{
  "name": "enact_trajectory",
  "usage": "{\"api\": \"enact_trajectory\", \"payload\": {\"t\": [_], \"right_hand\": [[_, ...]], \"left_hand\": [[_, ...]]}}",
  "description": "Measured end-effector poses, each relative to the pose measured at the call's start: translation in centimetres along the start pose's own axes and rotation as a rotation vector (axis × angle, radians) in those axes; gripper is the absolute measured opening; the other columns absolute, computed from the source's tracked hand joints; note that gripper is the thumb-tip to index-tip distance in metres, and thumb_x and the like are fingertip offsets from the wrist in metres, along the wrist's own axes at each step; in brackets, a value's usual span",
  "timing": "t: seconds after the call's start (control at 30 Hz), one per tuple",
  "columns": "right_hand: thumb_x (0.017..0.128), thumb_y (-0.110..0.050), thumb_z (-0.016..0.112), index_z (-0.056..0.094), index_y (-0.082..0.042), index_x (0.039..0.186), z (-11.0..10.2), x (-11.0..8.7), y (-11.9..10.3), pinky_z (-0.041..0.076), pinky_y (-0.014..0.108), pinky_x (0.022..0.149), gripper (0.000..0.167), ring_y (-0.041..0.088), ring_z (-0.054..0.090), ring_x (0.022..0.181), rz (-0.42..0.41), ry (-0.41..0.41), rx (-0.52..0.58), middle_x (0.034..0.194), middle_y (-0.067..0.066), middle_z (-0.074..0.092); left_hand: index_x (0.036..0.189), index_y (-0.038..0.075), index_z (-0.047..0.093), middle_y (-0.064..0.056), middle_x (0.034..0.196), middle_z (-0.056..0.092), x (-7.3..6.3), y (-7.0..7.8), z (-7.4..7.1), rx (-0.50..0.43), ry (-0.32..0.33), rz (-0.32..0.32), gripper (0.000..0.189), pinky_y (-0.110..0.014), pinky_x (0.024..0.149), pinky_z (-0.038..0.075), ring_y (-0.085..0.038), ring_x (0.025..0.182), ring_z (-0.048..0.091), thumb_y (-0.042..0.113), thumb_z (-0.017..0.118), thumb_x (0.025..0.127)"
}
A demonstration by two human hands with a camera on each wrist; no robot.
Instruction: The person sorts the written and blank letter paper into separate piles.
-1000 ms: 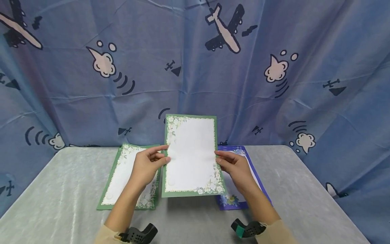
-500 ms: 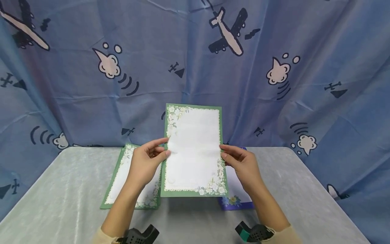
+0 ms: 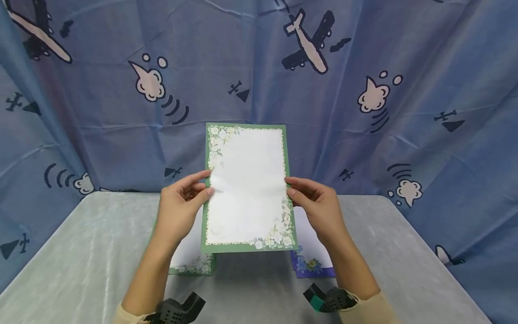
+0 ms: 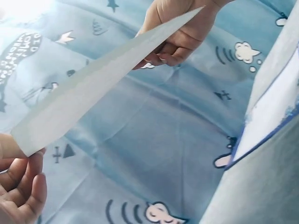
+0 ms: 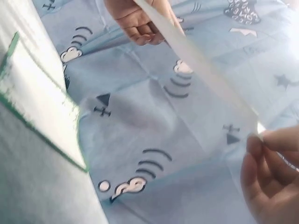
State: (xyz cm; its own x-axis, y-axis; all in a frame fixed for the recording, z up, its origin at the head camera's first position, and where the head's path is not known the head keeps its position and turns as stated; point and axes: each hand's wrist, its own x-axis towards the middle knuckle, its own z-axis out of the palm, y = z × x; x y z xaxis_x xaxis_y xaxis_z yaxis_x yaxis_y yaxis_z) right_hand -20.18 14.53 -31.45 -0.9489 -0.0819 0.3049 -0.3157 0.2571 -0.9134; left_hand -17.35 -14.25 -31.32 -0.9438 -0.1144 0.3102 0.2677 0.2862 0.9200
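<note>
A sheet of green-bordered floral paper [image 3: 247, 184] is held up above the table, tilted so its printed face shows in the head view. My left hand [image 3: 178, 209] pinches its left edge between thumb and fingers. On the opposite edge, my right hand [image 3: 317, 207] pinches it the same way. Both wrist views show the sheet nearly edge-on, its plain back [image 4: 88, 88] visible from the left wrist. Behind my left forearm lies another green-bordered paper [image 3: 190, 261], partly covered. A purple-bordered floral paper [image 3: 313, 252] lies under my right hand, also partly hidden.
The table [image 3: 81, 252] has a pale grey cloth. Behind it hangs a blue curtain [image 3: 259, 58] printed with planes and clouds. A black device sits on each wrist, the left device [image 3: 178, 310] and the right device [image 3: 329, 299].
Both hands have raised the held sheet higher, and lately it has shifted a little left. The papers on the table stay in place.
</note>
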Motion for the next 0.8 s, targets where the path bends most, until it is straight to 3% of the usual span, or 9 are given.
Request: {"api": "enact_trajectory", "payload": {"t": [0.33, 0.57, 0.8], "right_hand": [[0.097, -0.009, 0.066, 0.069, -0.004, 0.128, 2.9, 1.1, -2.4, 0.058, 0.024, 0.079, 0.031, 0.01, 0.064, 0.084, -0.045, -0.027, 0.071, 0.107, -0.011, 0.071], [0.097, -0.009, 0.066, 0.071, -0.006, 0.126, 5.0, 1.7, -3.5, 0.058, 0.025, 0.079, 0.029, 0.012, 0.065, 0.086, -0.066, -0.017, 0.132, 0.11, 0.001, 0.072], [0.097, -0.009, 0.067, 0.072, -0.008, 0.125, 6.5, 1.9, -3.8, 0.057, 0.025, 0.079, 0.028, 0.013, 0.065, 0.088, -0.056, 0.001, 0.188, 0.105, -0.004, 0.072]], "left_hand": [[0.134, 0.019, 0.067, 0.002, 0.099, 0.062, 0.0, 0.8, -3.2, 0.028, 0.101, 0.029, 0.036, -0.017, 0.075, 0.047, -0.011, 0.09, 0.06, 0.02, 0.068, 0.098], [0.134, 0.02, 0.067, 0.008, 0.098, 0.064, -0.1, 1.0, -4.7, 0.01, 0.165, 0.015, 0.037, -0.012, 0.081, 0.051, -0.008, 0.095, 0.062, 0.022, 0.069, 0.097], [0.133, 0.015, 0.068, 0.011, 0.1, 0.067, -0.2, 1.0, -5.6, -0.056, 0.215, 0.011, 0.036, -0.012, 0.083, 0.052, -0.008, 0.099, 0.062, 0.016, 0.068, 0.097]]}}
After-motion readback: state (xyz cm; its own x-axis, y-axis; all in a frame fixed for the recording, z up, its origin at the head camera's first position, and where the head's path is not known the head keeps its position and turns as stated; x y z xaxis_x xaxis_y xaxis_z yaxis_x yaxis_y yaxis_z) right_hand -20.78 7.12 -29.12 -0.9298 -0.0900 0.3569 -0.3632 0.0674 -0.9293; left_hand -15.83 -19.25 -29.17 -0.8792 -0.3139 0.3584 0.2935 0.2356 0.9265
